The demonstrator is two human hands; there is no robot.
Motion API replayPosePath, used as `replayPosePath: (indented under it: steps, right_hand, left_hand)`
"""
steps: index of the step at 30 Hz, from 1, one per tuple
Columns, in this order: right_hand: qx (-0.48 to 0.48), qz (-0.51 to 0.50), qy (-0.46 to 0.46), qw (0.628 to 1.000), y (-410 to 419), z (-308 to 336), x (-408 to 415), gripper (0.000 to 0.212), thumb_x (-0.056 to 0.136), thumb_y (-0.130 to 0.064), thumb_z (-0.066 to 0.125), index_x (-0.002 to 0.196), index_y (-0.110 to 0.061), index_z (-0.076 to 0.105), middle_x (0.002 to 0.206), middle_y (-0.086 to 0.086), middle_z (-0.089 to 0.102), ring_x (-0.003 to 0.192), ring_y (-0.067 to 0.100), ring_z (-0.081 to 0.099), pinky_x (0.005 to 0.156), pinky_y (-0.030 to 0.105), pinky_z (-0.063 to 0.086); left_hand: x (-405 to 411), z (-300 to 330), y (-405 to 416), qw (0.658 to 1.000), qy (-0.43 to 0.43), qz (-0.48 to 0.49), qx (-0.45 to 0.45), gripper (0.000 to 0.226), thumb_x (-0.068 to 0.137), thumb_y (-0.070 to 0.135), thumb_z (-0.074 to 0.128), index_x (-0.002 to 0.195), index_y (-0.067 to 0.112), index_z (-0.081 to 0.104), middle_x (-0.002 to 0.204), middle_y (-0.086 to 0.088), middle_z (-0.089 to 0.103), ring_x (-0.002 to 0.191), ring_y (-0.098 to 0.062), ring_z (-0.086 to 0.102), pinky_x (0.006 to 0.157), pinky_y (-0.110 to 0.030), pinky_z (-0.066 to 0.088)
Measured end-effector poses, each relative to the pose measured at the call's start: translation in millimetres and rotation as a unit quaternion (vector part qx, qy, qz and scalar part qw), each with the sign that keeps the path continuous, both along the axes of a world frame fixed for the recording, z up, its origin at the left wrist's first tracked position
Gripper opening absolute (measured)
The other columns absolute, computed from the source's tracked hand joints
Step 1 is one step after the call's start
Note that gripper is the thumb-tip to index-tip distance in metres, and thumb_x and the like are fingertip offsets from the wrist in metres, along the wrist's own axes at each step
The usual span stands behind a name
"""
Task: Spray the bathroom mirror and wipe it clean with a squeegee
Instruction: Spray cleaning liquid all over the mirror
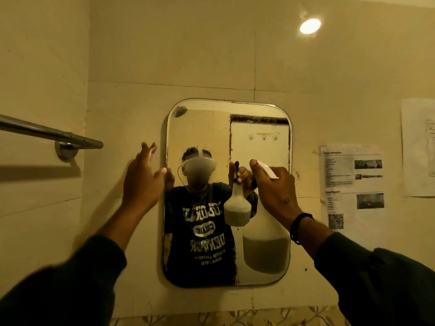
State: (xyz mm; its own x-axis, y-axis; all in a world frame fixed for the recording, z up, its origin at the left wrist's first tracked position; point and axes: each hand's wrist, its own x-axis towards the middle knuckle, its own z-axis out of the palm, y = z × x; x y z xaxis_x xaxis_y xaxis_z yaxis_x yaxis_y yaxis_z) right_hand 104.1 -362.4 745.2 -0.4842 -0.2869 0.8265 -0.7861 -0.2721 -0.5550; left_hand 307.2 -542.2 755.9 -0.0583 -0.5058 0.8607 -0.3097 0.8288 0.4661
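right in the middle, the mirror hangs on the tiled wall. it has round corners and small spots and streaks near its top. the spray bottle is held up in front of the right side of the mirror. it is see-through white, with cloudy liquid in its lower part. the right hand grips the bottle's neck, with fingers curled around the white sprayer top and the nozzle aimed at the glass. a dark band sits on that wrist. the left hand is up at the left edge of the mirror, with fingers spread and loose and the thumb at the frame; it holds nothing. both arms wear dark sleeves. the glass shows the person in a dark shirt with white letters, and the bottle again. a metal towel bar sticks out from the wall on the left. printed papers are stuck to the wall on the right. a round light glows up high.
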Motion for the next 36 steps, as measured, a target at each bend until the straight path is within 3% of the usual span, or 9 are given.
replayPosePath:
  steps: [4, 7, 10, 13, 15, 17, 20, 26, 36]
  right_hand:
    - [-0.017, 0.014, -0.007, 1.000, 12, -9, 9, 0.042, 0.095, -0.047, 0.053, 0.060, -0.026, 0.064, 0.053, -0.006, 0.059, 0.051, 0.010, 0.055, 0.052, 0.027, 0.045]
    - [-0.033, 0.049, -0.020, 0.998, 21, -13, 22, 0.038, 0.095, -0.043, 0.054, 0.062, -0.028, 0.065, 0.054, -0.009, 0.062, 0.052, 0.006, 0.059, 0.052, 0.021, 0.049]
    - [-0.027, 0.084, -0.041, 0.995, 29, -17, 38, 0.036, 0.095, -0.042, 0.054, 0.066, -0.025, 0.067, 0.056, -0.007, 0.063, 0.052, 0.006, 0.059, 0.053, 0.019, 0.049]
    - [-0.027, 0.110, -0.049, 0.992, 35, -23, 52, 0.037, 0.095, -0.044, 0.054, 0.073, -0.018, 0.069, 0.064, 0.005, 0.065, 0.056, 0.015, 0.058, 0.056, 0.028, 0.047]
    - [-0.028, 0.120, -0.046, 0.991, 38, -28, 60, 0.038, 0.095, -0.042, 0.054, 0.076, -0.015, 0.070, 0.066, 0.009, 0.066, 0.057, 0.021, 0.057, 0.056, 0.032, 0.046]
    - [-0.032, 0.122, -0.046, 0.991, 41, -30, 66, 0.039, 0.094, -0.043, 0.053, 0.076, -0.013, 0.070, 0.065, 0.008, 0.065, 0.056, 0.019, 0.057, 0.056, 0.031, 0.047]
    - [-0.042, 0.119, -0.043, 0.991, 50, -32, 69, 0.042, 0.089, -0.049, 0.051, 0.078, -0.014, 0.070, 0.069, 0.008, 0.068, 0.058, 0.019, 0.062, 0.058, 0.030, 0.052]
    - [-0.041, 0.109, -0.039, 0.992, 73, -29, 57, 0.034, 0.097, -0.042, 0.053, 0.080, -0.018, 0.072, 0.074, 0.009, 0.071, 0.069, 0.027, 0.068, 0.061, 0.042, 0.057]
    - [-0.021, 0.086, -0.056, 0.995, 151, -30, 2, 0.038, 0.095, -0.049, 0.052, 0.073, -0.024, 0.071, 0.074, 0.008, 0.071, 0.067, 0.029, 0.068, 0.059, 0.050, 0.057]
  left_hand:
    - [-8, -52, 92, 0.946, 0.247, -0.186, 0.100, 0.033, 0.092, 0.014, 0.061, 0.124, 0.022, 0.055, 0.123, 0.010, 0.059, 0.098, 0.016, 0.057, 0.068, -0.007, 0.049]
    - [-18, -96, 134, 0.852, 0.331, -0.288, 0.285, 0.017, 0.091, 0.016, 0.061, 0.105, 0.024, 0.062, 0.103, 0.004, 0.068, 0.093, -0.008, 0.067, 0.072, -0.027, 0.054]
    - [-33, -124, 161, 0.714, 0.333, -0.346, 0.510, 0.015, 0.093, 0.019, 0.057, 0.106, 0.018, 0.064, 0.101, -0.009, 0.069, 0.092, -0.029, 0.064, 0.071, -0.040, 0.051]
    - [-38, -115, 188, 0.610, 0.292, -0.389, 0.626, 0.028, 0.096, 0.030, 0.052, 0.113, 0.010, 0.063, 0.118, -0.017, 0.063, 0.095, -0.036, 0.056, 0.076, -0.044, 0.045]
    - [-36, -106, 200, 0.574, 0.274, -0.413, 0.651, 0.039, 0.099, 0.029, 0.046, 0.126, 0.003, 0.056, 0.138, -0.022, 0.049, 0.117, -0.041, 0.047, 0.084, -0.048, 0.038]
    - [-36, -102, 207, 0.557, 0.279, -0.438, 0.648, 0.046, 0.099, 0.029, 0.044, 0.133, -0.002, 0.050, 0.134, -0.026, 0.051, 0.123, -0.041, 0.045, 0.083, -0.043, 0.035]
    - [-40, -109, 216, 0.521, 0.311, -0.462, 0.646, 0.038, 0.095, 0.035, 0.049, 0.113, 0.003, 0.057, 0.096, -0.019, 0.063, 0.086, -0.038, 0.056, 0.070, -0.040, 0.043]
    - [-57, -128, 225, 0.501, 0.279, -0.529, 0.625, 0.042, 0.088, 0.045, 0.055, 0.115, 0.014, 0.066, 0.104, -0.022, 0.071, 0.098, -0.044, 0.064, 0.073, -0.048, 0.054]
    - [-114, -134, 295, 0.529, 0.246, -0.572, 0.576, 0.037, 0.088, 0.046, 0.056, 0.106, 0.018, 0.071, 0.097, -0.015, 0.075, 0.088, -0.035, 0.069, 0.075, -0.044, 0.055]
